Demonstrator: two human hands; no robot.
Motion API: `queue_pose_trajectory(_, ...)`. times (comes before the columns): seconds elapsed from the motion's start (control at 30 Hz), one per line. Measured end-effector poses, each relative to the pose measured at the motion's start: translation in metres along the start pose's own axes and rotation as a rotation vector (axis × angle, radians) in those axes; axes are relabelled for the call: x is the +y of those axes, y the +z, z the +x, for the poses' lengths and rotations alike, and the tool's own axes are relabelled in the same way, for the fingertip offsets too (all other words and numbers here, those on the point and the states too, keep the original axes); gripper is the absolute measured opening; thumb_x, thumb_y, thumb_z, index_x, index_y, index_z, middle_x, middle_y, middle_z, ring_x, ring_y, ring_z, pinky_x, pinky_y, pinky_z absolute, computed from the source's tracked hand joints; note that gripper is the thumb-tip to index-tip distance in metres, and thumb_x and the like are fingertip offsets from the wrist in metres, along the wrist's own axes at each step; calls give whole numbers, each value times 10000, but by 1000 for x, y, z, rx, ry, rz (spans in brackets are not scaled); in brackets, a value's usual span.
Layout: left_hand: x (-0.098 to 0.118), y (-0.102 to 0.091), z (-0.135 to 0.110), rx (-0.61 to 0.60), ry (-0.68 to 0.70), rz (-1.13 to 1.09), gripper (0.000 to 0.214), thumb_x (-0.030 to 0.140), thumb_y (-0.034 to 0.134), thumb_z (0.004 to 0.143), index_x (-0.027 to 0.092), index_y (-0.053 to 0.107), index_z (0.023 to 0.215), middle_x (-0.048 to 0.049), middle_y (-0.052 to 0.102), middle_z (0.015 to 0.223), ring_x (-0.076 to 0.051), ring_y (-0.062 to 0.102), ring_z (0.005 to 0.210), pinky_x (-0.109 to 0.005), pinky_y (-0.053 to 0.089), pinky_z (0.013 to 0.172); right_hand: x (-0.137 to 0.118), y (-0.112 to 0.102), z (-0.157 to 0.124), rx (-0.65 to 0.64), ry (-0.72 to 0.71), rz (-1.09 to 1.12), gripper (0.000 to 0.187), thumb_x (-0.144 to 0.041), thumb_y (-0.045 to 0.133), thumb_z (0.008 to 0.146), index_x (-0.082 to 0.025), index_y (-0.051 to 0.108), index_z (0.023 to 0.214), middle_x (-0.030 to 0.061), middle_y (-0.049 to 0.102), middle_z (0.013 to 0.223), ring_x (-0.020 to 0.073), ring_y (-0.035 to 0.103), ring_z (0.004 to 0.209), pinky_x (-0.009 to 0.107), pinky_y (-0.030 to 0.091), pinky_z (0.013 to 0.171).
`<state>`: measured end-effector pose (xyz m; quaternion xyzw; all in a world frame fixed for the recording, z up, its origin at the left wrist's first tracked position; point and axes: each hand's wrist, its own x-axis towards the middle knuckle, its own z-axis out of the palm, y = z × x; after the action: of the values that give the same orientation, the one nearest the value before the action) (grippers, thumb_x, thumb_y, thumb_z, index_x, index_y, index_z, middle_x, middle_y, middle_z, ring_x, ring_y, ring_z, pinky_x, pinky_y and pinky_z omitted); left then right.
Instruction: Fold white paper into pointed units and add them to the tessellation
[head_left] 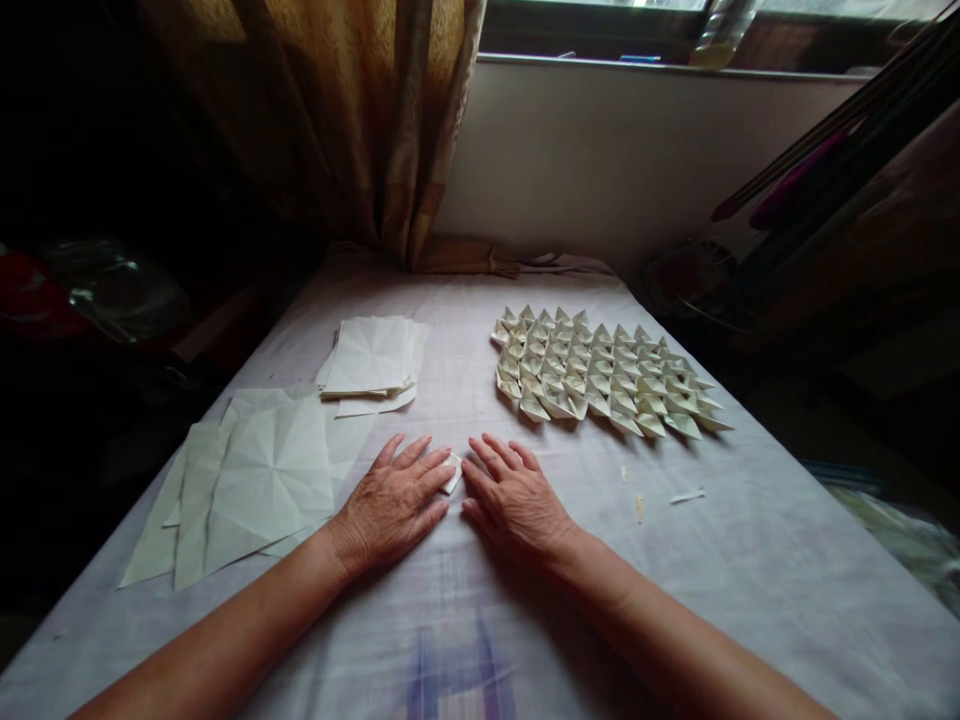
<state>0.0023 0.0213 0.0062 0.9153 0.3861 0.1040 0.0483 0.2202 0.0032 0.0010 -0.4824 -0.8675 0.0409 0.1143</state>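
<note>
A small folded piece of white paper [453, 474] lies on the cloth between my hands, mostly covered. My left hand [397, 498] rests palm down on it, fingers stretched and spread, hiding most of its shape. Opposite, my right hand [517, 495] lies palm down with outstretched fingers, its fingertips at or close to the paper's right edge; I cannot tell whether they touch it. Beyond my right hand, several folded paper boats [592, 370] stand in close rows. Left of my left hand are large creased paper sheets [274, 465], overlapping and spread flat.
A stack of smaller creased paper squares [367, 355] sits behind my left hand. On the right lie a small white stick [687, 496] and paper scraps [639, 507]. A pale cloth [465, 630] covers the table. A gold curtain [375, 120] hangs at its far end.
</note>
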Motion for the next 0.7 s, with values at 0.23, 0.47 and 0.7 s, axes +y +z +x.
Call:
queue_pose_trajectory(0.23,-1,5,-2,27,-19,-29,408,361,525,936,275,560,1334,-14,571,1425,-302,432,1364,-524,223,1162,11,-11,17,-70,-268,-25,356,-350,619,919,-120,663,1186,125,646,1283,277,520,1226,422,370,1050)
queue_pose_trajectory(0.47,-2,10,-5,61,-20,-20,406,359,527,939,285,561,1337,-13,552,1442,-301,406,1378,-521,225,1157,13,-6,9,-33,-125,43,449,-395,571,936,-170,547,1323,119,582,1344,290,500,1179,435,362,970)
queue_pose_trajectory(0.7,-6,10,-9,51,-4,10,470,354,531,936,291,503,1401,-47,529,1458,-301,401,1381,-518,225,1155,11,-10,22,-66,-160,-37,455,-436,606,915,-176,553,1283,120,616,1183,273,535,1019,408,379,853)
